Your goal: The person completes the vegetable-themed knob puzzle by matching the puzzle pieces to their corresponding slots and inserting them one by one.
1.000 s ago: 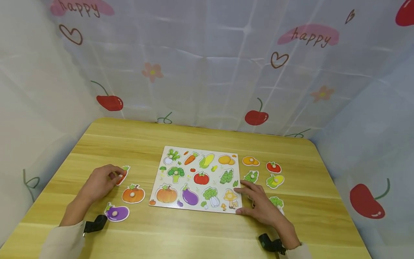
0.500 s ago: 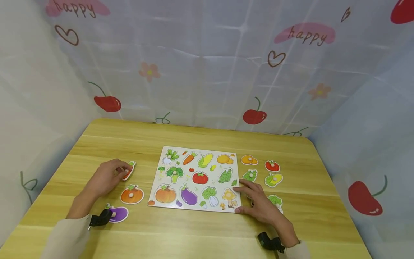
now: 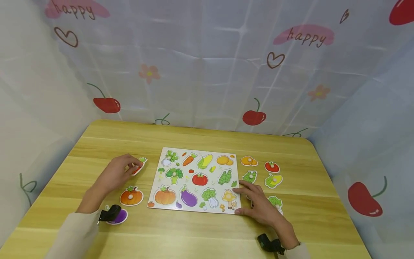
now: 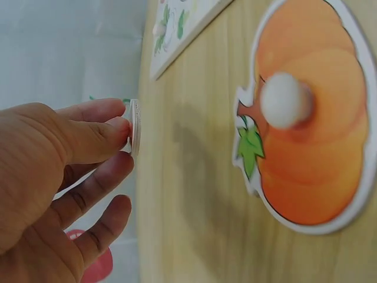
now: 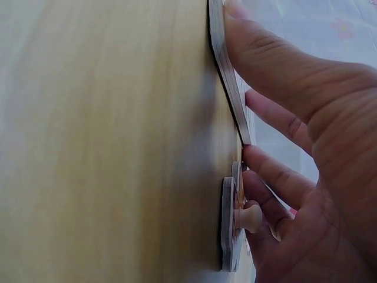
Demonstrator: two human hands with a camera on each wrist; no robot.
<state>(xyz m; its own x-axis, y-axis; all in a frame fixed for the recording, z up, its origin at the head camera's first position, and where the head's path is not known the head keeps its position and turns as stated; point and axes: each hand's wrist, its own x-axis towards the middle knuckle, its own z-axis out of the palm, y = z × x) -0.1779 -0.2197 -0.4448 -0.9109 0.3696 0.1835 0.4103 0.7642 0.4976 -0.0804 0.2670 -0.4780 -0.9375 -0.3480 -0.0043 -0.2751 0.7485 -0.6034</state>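
Left grip: pinched the carrot piece with thumb and neighbouring fingertips, the outer fingers spread free; whether a knob sat inside the pinch could not be told.
Carrot piece: was near the board on its left side, apart from it, and seemed lifted off the counter.
Right grip: lay loosely spread along the board's right edge, thumb by the lower corner, touching the edge without clenching.
Carrying: a light, sure pinch near the middle seemed best, with the flat face level and the leafy tip turned only by small wrist movements.
Steadying: gentle, even contact at the edge looked enough to stop the board sliding; pushing inward would likely have shifted it.
Wrist clearance: the black wrist camera overlapped the eggplant in the head view, so a raised forearm seemed wise.
Board: thin, pale and rectangular, with a slight sheen, outlined vegetable pictures and a wood-like side; the turnip and broccoli on it bore small knobs.
Pumpkin: lay flat, broad and lobed, its smooth orange print bordered in white around a round, pale knob.
Counter: smooth and yellowish, with streaky wood grain.
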